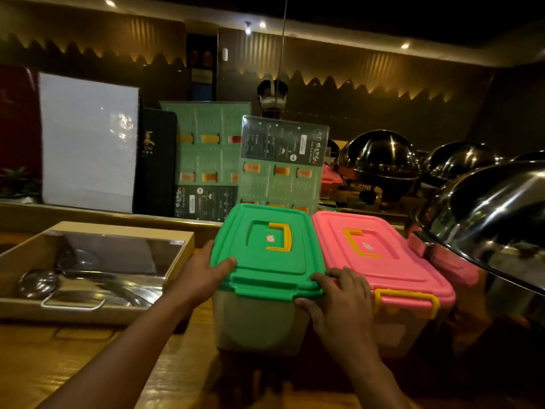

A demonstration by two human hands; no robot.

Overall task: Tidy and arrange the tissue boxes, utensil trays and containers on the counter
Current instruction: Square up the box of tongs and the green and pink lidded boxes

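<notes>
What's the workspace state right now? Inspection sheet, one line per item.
Surface: wooden counter, dimly lit.
Job's things: green-lidded container beside pink-lidded container, lids closed; utensil tray at left holds ladles.
Clutter: menus propped behind.
Grippers: left hand on the green lid's left edge; right hand at its front right corner.
Cables: thin line hanging overhead.
Surroundings: chafing dish domes at right.
</notes>
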